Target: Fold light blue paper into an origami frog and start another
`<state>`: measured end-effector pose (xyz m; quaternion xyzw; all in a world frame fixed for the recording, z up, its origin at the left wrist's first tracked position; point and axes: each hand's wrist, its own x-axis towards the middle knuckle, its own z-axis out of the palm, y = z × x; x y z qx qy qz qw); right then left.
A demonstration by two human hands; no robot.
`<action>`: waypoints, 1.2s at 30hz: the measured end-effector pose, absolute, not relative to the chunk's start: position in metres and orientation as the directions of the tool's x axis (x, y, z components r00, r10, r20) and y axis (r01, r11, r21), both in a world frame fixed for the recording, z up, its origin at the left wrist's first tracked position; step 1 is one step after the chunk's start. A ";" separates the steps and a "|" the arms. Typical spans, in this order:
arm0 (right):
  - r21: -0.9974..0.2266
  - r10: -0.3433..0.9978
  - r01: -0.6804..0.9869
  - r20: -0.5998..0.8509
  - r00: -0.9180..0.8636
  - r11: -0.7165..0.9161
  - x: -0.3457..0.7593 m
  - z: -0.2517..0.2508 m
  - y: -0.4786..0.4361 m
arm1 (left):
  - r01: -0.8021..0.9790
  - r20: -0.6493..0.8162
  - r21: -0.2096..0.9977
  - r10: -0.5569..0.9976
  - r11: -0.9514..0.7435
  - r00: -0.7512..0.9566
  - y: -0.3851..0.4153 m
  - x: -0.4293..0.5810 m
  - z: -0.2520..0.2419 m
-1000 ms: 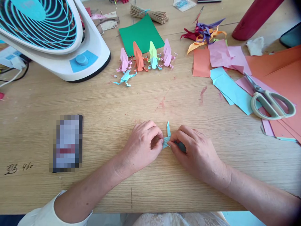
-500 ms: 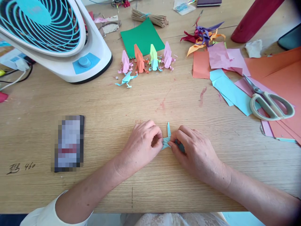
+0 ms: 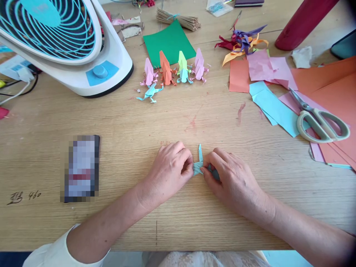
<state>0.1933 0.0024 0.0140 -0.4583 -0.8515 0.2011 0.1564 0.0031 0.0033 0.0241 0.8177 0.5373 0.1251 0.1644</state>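
Pale-blue folded paper [image 3: 198, 167], creased into flat facets with one slim, pointed strip jutting out, sits between both hands over the wood-grained table [image 3: 133, 126]. The left hand [image 3: 172, 165] has its fingers pinched on one edge, the right hand [image 3: 233, 181] on the other. Beyond stand angular origami figures [image 3: 166, 70].

Wooden table [image 3: 119, 122], as I see it from afar. Directly upon it: fan [image 3: 118, 76], upper left; phone [image 3: 81, 168] (shown pixelated), lower left; green sheet [image 3: 168, 42] and sticks [image 3: 180, 20], far side; blue figure [image 3: 151, 92], right of the fan; bottle [image 3: 304, 26] and orange square [image 3: 239, 78], right side.
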 end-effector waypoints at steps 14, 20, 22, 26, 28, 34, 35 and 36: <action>-0.516 0.854 0.712 0.077 -0.515 0.476 0.192 0.016 0.003 | 0.644 0.370 0.125 0.637 -0.755 0.676 -0.016 -0.019 0.022; -0.525 0.853 0.707 0.071 -0.517 0.473 0.191 0.016 0.003 | 0.580 0.340 -0.043 0.534 -0.813 0.774 -0.019 -0.023 0.022; -0.535 0.851 0.700 0.070 -0.520 0.472 0.192 0.016 0.004 | 0.574 0.329 -0.049 0.529 -0.817 0.782 -0.020 -0.024 0.020; -0.607 0.823 0.631 0.071 -0.564 0.484 0.201 0.019 0.007 | 0.590 0.305 -0.093 0.541 -0.802 0.784 -0.022 -0.023 0.018; -0.658 0.805 0.580 0.068 -0.590 0.480 0.208 0.020 0.009 | 0.596 0.300 -0.113 0.544 -0.795 0.783 -0.023 -0.021 0.020; -0.733 0.778 0.504 0.055 -0.626 0.457 0.220 0.022 0.014 | 0.596 0.236 -0.138 0.558 -0.791 0.796 -0.024 -0.019 0.026; -0.738 0.773 0.495 0.056 -0.632 0.458 0.221 0.022 0.014 | 0.596 0.234 -0.136 0.559 -0.792 0.796 -0.024 -0.019 0.026; -0.742 0.768 0.487 0.057 -0.638 0.460 0.221 0.022 0.015 | 0.596 0.234 -0.134 0.559 -0.792 0.796 -0.024 -0.019 0.027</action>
